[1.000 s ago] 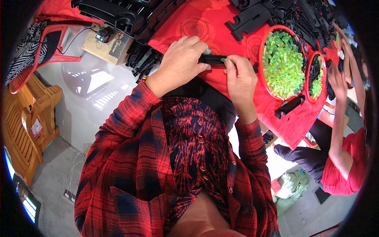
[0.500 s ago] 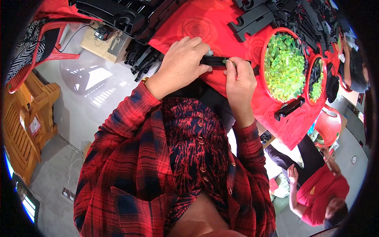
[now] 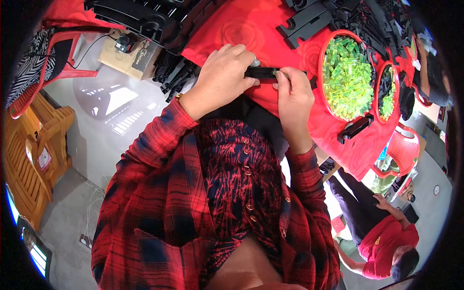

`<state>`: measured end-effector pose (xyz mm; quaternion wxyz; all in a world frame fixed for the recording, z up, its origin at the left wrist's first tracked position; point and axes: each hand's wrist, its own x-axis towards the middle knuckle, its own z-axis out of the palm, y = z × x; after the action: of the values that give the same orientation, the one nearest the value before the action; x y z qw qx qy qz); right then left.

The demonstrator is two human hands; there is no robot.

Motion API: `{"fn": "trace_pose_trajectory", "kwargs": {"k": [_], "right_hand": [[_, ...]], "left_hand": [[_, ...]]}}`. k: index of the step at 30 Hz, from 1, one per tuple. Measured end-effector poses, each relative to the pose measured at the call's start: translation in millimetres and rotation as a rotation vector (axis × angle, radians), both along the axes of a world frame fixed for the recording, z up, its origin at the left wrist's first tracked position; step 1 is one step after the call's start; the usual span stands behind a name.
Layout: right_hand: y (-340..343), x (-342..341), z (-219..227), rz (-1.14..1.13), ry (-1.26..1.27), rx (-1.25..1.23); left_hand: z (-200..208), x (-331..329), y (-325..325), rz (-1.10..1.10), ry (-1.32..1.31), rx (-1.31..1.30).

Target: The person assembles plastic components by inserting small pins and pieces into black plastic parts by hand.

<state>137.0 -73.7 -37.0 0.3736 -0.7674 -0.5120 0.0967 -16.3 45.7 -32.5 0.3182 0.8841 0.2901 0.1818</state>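
A long, narrow black plastic part (image 3: 261, 73) lies level across the front of me over the red-covered table. My left hand (image 3: 223, 73) is closed on its left end, thumb below and fingers over the top. At its other end my right hand (image 3: 296, 93) pinches with thumb and forefinger; a small greenish piece (image 3: 277, 73) shows at the fingertips, mostly hidden. Just right of that hand stands a red-rimmed basin (image 3: 322, 72) heaped with clear yellow-green small blocks (image 3: 347, 77).
A smaller red basin (image 3: 398, 92) holds black and green pieces. One black part (image 3: 356, 129) lies near the table edge, and more black parts (image 3: 309, 24) pile up behind. Black crates (image 3: 145, 21) stand far left, beside a cardboard box (image 3: 128, 57). A person in red (image 3: 389, 241) is at lower right.
My hands stay almost in place on the black part, the right fingertips shifting slightly at its end. The person in red has changed posture, one arm lowered.
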Motion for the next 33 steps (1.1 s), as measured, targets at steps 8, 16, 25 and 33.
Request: {"fn": "trace_pose_trajectory", "kwargs": {"k": [8,16,25,33], "right_hand": [[-15.1,7.7,29.3,-0.165,0.508,0.092],[-50.3,86.3,55.5,-0.444,0.263,-0.022],[-39.2,104.1,39.5,-0.371,-0.212,-0.1],[-35.9,105.1,37.5,-0.352,-0.563,0.057]], "left_hand": [[4.0,1.5,1.8,-0.046,-0.002,-0.025],[11.4,-6.3,-2.4,-0.028,-0.015,-0.063],[27.9,-13.4,-26.6,0.123,-0.045,-0.511],[17.7,-10.4,-36.8,0.143,-0.278,-0.5]]}}
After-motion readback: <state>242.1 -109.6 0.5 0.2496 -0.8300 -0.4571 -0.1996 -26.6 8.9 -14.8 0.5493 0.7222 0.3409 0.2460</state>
